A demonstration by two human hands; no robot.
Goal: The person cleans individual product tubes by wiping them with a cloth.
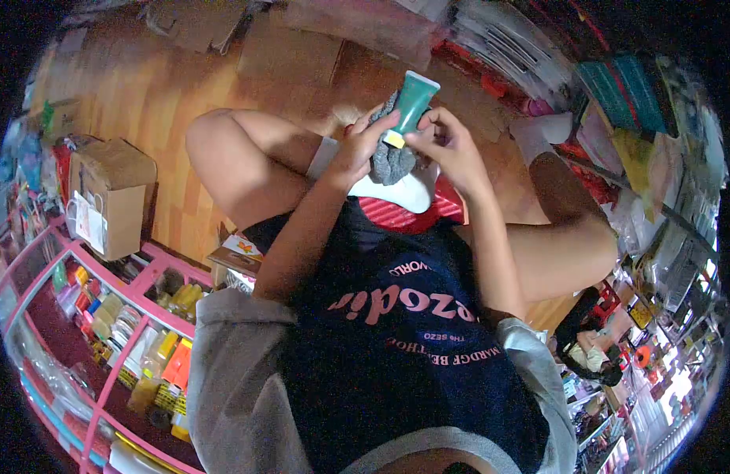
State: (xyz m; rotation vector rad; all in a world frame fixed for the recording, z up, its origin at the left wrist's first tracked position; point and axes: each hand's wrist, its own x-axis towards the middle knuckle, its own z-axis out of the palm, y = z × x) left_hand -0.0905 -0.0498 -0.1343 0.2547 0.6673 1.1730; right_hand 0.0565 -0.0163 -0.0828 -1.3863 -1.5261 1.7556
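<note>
In the head view, a green squeeze tube [416, 101] with a pale flat end is held upright between my hands above my lap. My left hand [362, 148] is closed around a grey knitted cloth [393, 163], its thumb against the side of the tube. A small yellow and white piece [394, 139] shows at the tube's lower end. My right hand [453, 150] grips the tube from the other side, thumb near that yellow piece. Below the cloth is a smooth white object [404, 194], partly covered, over a red ridged object [408, 213].
Wooden floor [175, 189] lies beyond my bent legs. To the left stand a cardboard box [116, 189] and a pink-framed display case [104, 387] with bottles and small goods. Shelves and piled packages line the right; a person [590, 347] is at the far right.
</note>
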